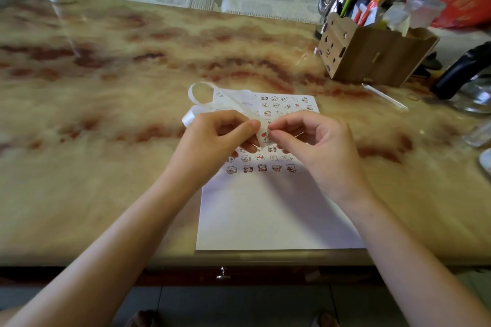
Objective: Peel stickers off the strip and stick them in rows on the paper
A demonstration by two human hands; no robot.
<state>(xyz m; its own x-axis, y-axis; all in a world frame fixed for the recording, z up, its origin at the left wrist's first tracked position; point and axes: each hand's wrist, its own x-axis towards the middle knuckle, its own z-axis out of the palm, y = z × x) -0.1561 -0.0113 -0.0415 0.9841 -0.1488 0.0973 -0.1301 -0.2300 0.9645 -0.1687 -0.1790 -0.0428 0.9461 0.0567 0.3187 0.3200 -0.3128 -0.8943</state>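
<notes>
Tabletop (106, 93), left hand (212, 138), right hand (313, 141) pinching strip (233, 100)

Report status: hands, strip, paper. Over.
Left hand and right hand both pinch the strip above the paper. Sticker rows cover its far half, near half bare. Nothing blocking.
</notes>
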